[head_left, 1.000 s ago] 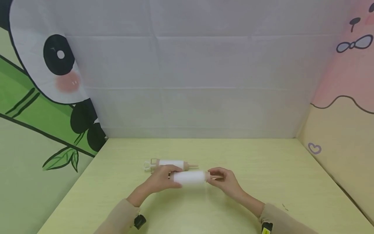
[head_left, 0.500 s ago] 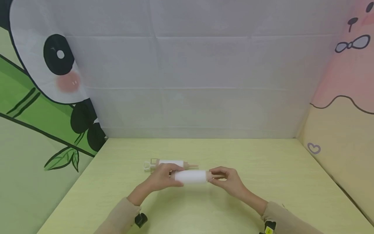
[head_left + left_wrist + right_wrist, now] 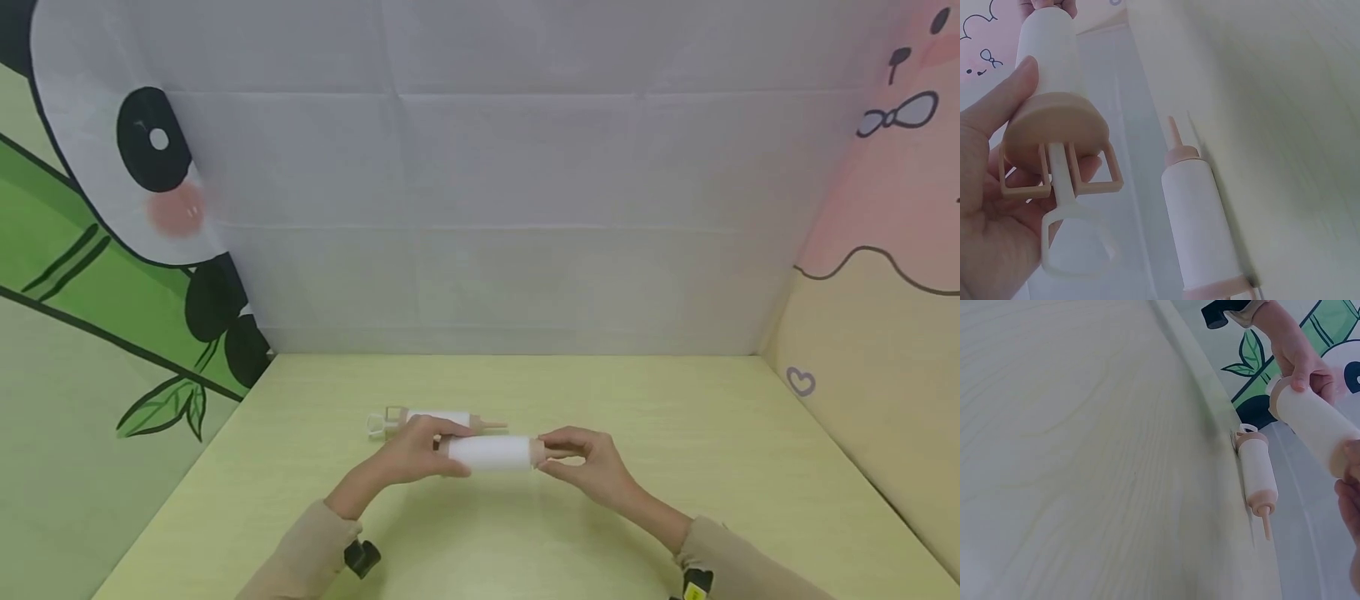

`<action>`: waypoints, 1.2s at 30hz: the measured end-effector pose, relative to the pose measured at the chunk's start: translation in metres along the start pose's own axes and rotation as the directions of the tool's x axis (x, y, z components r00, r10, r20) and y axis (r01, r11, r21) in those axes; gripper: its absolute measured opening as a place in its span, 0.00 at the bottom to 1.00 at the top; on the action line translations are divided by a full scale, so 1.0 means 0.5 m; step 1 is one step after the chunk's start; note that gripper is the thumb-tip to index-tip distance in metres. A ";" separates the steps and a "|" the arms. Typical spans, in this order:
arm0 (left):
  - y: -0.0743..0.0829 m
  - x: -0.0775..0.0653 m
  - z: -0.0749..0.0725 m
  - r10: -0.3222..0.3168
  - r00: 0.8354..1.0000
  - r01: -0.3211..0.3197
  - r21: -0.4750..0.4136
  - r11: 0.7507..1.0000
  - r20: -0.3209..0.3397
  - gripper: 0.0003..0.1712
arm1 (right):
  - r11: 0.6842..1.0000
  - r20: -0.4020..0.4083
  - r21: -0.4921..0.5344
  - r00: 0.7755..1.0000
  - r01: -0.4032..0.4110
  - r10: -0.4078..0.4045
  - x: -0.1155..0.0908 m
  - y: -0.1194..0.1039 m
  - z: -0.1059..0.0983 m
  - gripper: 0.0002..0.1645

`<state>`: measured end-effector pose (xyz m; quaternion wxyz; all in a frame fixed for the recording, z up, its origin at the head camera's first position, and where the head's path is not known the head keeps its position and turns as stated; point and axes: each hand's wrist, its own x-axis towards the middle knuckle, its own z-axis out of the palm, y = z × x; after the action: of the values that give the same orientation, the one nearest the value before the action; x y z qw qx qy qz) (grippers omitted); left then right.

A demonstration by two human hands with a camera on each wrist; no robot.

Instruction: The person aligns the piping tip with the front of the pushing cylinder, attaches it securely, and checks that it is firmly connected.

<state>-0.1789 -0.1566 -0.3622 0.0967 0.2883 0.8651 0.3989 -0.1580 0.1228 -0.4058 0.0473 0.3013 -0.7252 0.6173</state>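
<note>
A large plastic syringe with a white barrel and beige ends is held level between both hands, above the table. My left hand grips its rear end, thumb and fingers around the beige collar. In the left wrist view, square finger loops and a white plunger ring stick out behind that collar. At the other end, my right hand holds the beige tip cap, the thin nozzle running between thumb and fingers. Just behind lies a second, matching syringe on the table, partly hidden by my left hand in the head view.
The pale wooden table runs back to a white cloth wall. Painted panels flank it, with a panda on the left and a pink figure on the right.
The held syringe and my right hand have shifted slightly to the right, and the barrel, blurred at first, is now steady. Both hands keep their hold. The second syringe has stayed put.
</note>
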 end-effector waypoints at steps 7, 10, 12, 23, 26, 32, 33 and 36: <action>-0.014 0.002 0.001 -0.038 0.999 0.040 -0.052 0.998 0.029 0.26 | 0.992 -0.012 -0.054 0.994 0.110 -0.111 -0.001 -0.023 0.005 0.14; -0.020 0.003 0.002 -0.034 0.999 0.036 -0.064 0.997 0.027 0.26 | 0.988 -0.019 -0.055 0.989 0.144 -0.146 -0.001 -0.016 0.007 0.14; -0.024 0.004 0.002 -0.028 0.999 0.029 -0.065 0.997 0.022 0.26 | 0.985 -0.023 -0.060 0.987 0.159 -0.161 0.000 -0.014 0.007 0.15; -0.017 0.009 0.013 -0.026 0.998 0.025 -0.005 1.000 -0.060 0.26 | 0.987 -0.007 -0.073 0.989 0.146 -0.147 0.007 -0.012 0.000 0.14; -0.015 0.013 0.020 0.003 0.996 0.002 0.054 0.999 -0.087 0.25 | 0.988 0.000 -0.074 0.991 0.132 -0.133 0.008 -0.006 -0.007 0.14; -0.012 0.018 0.033 0.052 0.991 -0.031 0.159 0.987 -0.126 0.26 | 0.989 0.013 -0.080 0.992 0.125 -0.124 0.007 0.004 -0.019 0.15; -0.012 0.020 0.035 0.063 0.989 -0.039 0.173 0.984 -0.132 0.26 | 0.988 0.016 -0.083 0.992 0.127 -0.126 0.007 0.006 -0.021 0.15; -0.012 0.024 0.039 0.104 0.983 -0.070 0.213 0.975 -0.152 0.26 | 0.990 0.020 -0.089 0.994 0.113 -0.111 0.008 0.009 -0.026 0.15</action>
<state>-0.1835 -0.1402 -0.3790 -0.0220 0.3009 0.8934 0.3330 -0.1674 0.1336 -0.4051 0.0898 0.3438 -0.7346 0.5780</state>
